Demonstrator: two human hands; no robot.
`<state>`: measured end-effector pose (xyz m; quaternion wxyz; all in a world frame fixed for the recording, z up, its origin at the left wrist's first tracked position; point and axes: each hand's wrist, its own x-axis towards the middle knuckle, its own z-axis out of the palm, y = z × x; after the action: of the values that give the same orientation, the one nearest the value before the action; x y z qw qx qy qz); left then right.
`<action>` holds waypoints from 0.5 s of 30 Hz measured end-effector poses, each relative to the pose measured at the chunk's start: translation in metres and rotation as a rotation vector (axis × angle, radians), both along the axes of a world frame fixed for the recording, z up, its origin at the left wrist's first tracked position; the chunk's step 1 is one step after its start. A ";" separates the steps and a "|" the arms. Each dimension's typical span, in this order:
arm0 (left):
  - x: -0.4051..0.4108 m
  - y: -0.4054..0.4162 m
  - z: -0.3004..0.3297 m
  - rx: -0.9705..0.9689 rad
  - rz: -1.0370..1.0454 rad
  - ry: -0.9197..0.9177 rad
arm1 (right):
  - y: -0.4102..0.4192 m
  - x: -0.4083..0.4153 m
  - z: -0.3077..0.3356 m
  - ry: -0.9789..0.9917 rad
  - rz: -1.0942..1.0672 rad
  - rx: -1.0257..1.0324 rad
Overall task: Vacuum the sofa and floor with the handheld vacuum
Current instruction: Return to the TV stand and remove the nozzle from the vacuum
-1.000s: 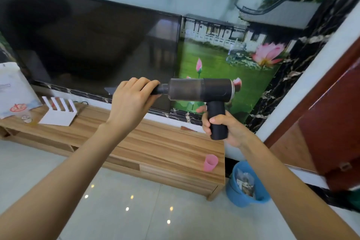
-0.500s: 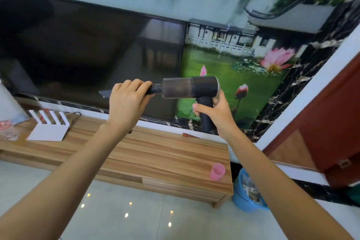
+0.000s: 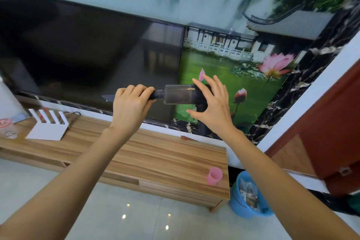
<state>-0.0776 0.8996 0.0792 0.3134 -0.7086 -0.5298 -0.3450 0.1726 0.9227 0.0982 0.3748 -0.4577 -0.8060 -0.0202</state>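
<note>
I hold the handheld vacuum [image 3: 180,94] up at chest height in front of the television. It is dark grey with a translucent dust cup, and its black handle hangs down behind my right wrist. My left hand [image 3: 129,106] grips the black nozzle end, fingers curled over it. My right hand [image 3: 211,106] is spread around the rear of the body, fingers straight and thumb below, not closed on it. The flat nozzle tip pokes out left of my left hand. The glossy tiled floor [image 3: 116,210] lies below. No sofa is in view.
A wooden TV cabinet [image 3: 155,154] runs under the wall-mounted television [image 3: 87,54]. On it stand a white router [image 3: 47,126] and a pink cup [image 3: 214,175]. A blue waste bin [image 3: 248,197] sits right of the cabinet, beside a reddish-brown door [image 3: 335,122].
My right hand has left the vacuum's handle, moved up and opened around the rear of the body. My left hand keeps its grip on the nozzle.
</note>
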 end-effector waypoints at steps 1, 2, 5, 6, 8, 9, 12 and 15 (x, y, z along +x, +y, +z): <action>0.002 0.001 0.001 0.000 -0.003 0.000 | 0.001 0.002 0.001 -0.064 -0.030 0.070; 0.004 0.001 0.002 0.005 -0.006 0.004 | 0.001 0.004 0.002 -0.119 -0.047 0.137; 0.012 0.004 0.004 0.035 -0.022 0.025 | 0.004 0.004 0.006 -0.201 -0.021 0.252; 0.016 0.004 0.004 0.041 -0.028 0.034 | 0.005 0.002 0.007 -0.209 -0.003 0.265; 0.022 0.005 0.004 0.039 -0.047 0.044 | 0.006 -0.001 0.006 -0.213 0.034 0.278; 0.025 0.005 0.005 0.039 -0.053 0.044 | 0.006 -0.002 0.006 -0.207 0.050 0.276; 0.029 0.005 0.006 0.035 -0.061 0.033 | 0.006 -0.001 0.007 -0.175 0.078 0.245; 0.031 0.005 0.006 0.023 -0.068 0.024 | 0.007 0.001 0.008 -0.161 0.084 0.212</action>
<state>-0.0464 0.9048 0.0850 0.3160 -0.7266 -0.4974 -0.3531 0.1737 0.9298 0.1061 0.3555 -0.3782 -0.8454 -0.1262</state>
